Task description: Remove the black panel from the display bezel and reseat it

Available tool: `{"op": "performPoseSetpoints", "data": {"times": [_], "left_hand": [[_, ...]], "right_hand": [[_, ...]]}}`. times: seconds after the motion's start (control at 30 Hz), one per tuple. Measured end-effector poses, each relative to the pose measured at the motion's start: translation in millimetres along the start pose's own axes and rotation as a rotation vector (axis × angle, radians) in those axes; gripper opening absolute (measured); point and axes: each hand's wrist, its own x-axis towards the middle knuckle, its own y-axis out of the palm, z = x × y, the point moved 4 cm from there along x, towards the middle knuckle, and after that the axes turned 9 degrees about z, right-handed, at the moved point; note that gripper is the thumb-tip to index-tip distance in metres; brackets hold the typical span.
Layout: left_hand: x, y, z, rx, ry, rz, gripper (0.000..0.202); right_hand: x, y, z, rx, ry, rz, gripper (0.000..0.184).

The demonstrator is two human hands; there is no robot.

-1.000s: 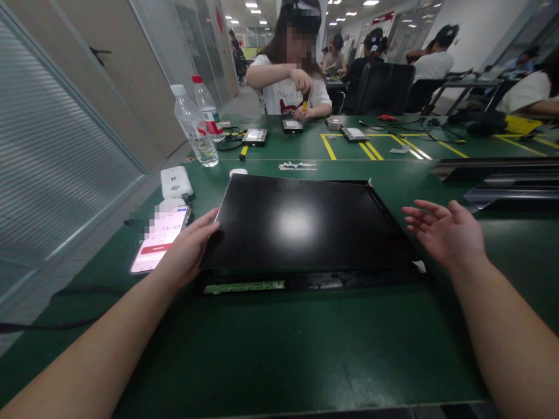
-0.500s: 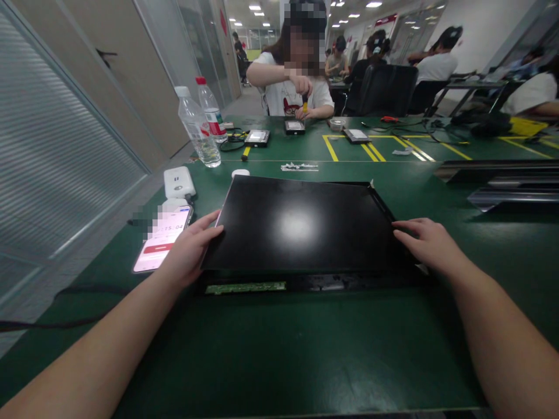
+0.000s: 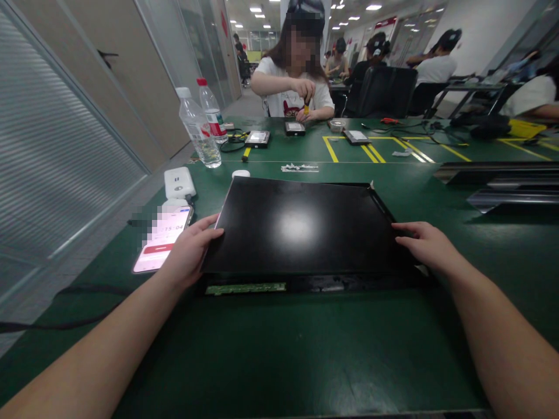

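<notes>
Display panel (image 3: 301,230), one: left grip (image 3: 191,250) grasps edge; right grip (image 3: 430,244) touches opposite side, hold unclear; one phone (image 3: 166,233) beside left grip.

Beige door (image 3: 135,99) with dark lever handle (image 3: 107,56) stood at left beside a finely slatted grey panel (image 3: 61,145), grey floor (image 3: 91,235) showed below, black high-backed chair (image 3: 386,93) stood beyond, white ceiling lights (image 3: 373,7) glowed overhead, white wall (image 3: 489,35) rose at right.

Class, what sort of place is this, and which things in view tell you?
Probably an electronics workroom: a black screen and green circuit board, hard drives farther back, and several people seated at tables.
</notes>
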Motion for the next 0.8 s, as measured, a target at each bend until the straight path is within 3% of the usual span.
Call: {"op": "performPoseSetpoints", "data": {"times": [0.23,0.5,0.67,0.8], "left_hand": [[0.9,-3.4,2.3,0.017,-0.003,-0.026,0.054],[0.6,0.6,0.1,0.015,-0.013,0.013,0.05],[0.7,-1.1,0.9,0.015,-0.005,-0.048,0.05],[1.9,-5.1,3.3,0.021,0.002,-0.07,0.053]], "right_hand": [[-7.3,3.3,11.1,0.056,0.24,0.118,0.041],[-7.3,5.5,5.0,0.092,0.238,0.111,0.051],[-8.5,4.7,9.2,0.158,0.172,0.081,0.045],[-8.1,5.0,8.9,0.141,0.21,0.088,0.047]]}}
